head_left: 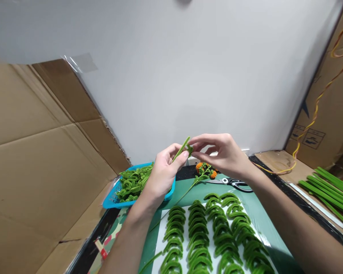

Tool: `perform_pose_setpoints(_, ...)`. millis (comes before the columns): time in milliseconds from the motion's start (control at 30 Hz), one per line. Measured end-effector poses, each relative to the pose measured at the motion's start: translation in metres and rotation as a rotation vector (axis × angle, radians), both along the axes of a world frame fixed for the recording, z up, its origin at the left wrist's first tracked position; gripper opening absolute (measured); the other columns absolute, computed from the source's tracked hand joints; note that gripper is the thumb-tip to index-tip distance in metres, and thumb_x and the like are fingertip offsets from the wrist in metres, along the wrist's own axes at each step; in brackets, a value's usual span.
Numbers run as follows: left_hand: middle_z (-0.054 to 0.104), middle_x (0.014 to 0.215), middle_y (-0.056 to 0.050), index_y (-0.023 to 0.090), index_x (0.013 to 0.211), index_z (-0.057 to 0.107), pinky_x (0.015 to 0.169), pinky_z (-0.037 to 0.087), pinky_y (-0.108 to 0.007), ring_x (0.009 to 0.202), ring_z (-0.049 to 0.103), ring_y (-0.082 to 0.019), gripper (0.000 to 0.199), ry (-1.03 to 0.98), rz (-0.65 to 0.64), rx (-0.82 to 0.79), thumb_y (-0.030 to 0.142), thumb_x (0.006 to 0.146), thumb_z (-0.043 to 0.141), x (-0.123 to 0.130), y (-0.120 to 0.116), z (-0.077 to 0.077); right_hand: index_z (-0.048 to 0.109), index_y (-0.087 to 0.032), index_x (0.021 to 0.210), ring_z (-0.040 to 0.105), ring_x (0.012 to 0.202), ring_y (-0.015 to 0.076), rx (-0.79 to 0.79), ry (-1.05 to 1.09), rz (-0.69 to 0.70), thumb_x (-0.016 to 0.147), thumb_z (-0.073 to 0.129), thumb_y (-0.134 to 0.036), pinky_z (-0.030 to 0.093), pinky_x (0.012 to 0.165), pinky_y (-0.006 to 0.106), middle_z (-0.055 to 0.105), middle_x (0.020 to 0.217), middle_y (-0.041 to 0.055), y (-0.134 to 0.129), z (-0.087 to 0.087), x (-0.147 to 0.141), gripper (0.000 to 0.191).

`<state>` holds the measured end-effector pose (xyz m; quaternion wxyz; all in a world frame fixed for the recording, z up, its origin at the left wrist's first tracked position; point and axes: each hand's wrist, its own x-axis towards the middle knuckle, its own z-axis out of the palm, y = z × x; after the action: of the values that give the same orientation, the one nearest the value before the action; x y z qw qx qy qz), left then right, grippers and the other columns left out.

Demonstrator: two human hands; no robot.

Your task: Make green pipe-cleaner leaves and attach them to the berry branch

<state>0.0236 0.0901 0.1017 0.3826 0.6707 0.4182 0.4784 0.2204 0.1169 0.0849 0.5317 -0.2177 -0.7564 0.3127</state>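
Note:
My left hand pinches a fuzzy green pipe cleaner between thumb and fingers, its straight end sticking up. Beside that end is a small bent green piece, which the fingertips of my right hand grip. How the two pieces join is hidden by my fingers. Below my hands, several rows of curled green pipe cleaner pieces lie on a white sheet. Just behind the sheet rests a pipe cleaner flower stem with orange heads.
A blue basket full of twisted green pieces stands at left. Scissors lie on the green mat. Straight green pipe cleaners are bundled at right. Cardboard walls and a hanging twisted cord flank the table.

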Motion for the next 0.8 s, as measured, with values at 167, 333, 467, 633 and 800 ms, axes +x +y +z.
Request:
perform_pose_setpoints(167,0.063,0.083,-0.001,0.02,0.099,0.076,0.068,0.038,-0.026,0.074,0.049,-0.016,0.03,0.034,-0.014,-0.002,0.048,0.092,0.074,-0.0006,-0.0004,0.0009,0.08,-0.022,0.117,0.075,0.09,0.0168,0.04,-0.039,-0.023,0.094,0.071,-0.02,0.064,0.073,0.029,0.081,0.103,0.0032,-0.0014,-0.0001,0.0005,0.024)
perform_pose_setpoints(333,0.062,0.078,0.0,0.019,0.098,0.078,0.067,0.038,-0.027,0.071,0.048,-0.016,0.033,0.047,-0.017,0.01,0.051,0.09,0.077,-0.0014,0.0003,0.0003,0.081,-0.024,0.116,0.074,0.089,0.0165,0.073,-0.106,-0.062,0.095,0.072,-0.025,0.063,0.071,0.028,0.081,0.106,0.0026,-0.0008,-0.0018,0.0,0.022)
perform_pose_setpoints(467,0.063,0.079,-0.001,0.02,0.097,0.078,0.066,0.039,-0.027,0.071,0.049,-0.016,0.031,0.041,-0.016,0.009,0.05,0.089,0.077,-0.0016,-0.0003,-0.0001,0.081,-0.026,0.116,0.074,0.089,0.0157,0.102,-0.13,-0.101,0.095,0.072,-0.022,0.063,0.072,0.028,0.081,0.107,0.0011,0.0001,-0.0036,-0.0008,0.023)
perform_pose_setpoints(633,0.062,0.081,0.0,0.019,0.099,0.078,0.066,0.038,-0.027,0.072,0.048,-0.015,0.026,0.047,-0.002,0.003,0.044,0.091,0.075,-0.0018,-0.0024,0.0009,0.081,-0.024,0.117,0.073,0.085,0.014,0.143,-0.134,-0.1,0.095,0.072,-0.019,0.062,0.069,0.026,0.081,0.106,0.0014,0.0011,-0.0047,-0.0015,0.023)
perform_pose_setpoints(800,0.065,0.087,-0.002,0.019,0.099,0.077,0.072,0.042,-0.028,0.078,0.052,-0.016,0.022,0.076,-0.015,0.023,0.039,0.094,0.071,-0.0029,-0.0027,0.0025,0.083,-0.027,0.116,0.071,0.083,0.0141,0.201,-0.16,-0.107,0.099,0.07,-0.019,0.061,0.07,0.027,0.08,0.102,0.0014,0.0012,-0.0045,-0.0011,0.023)
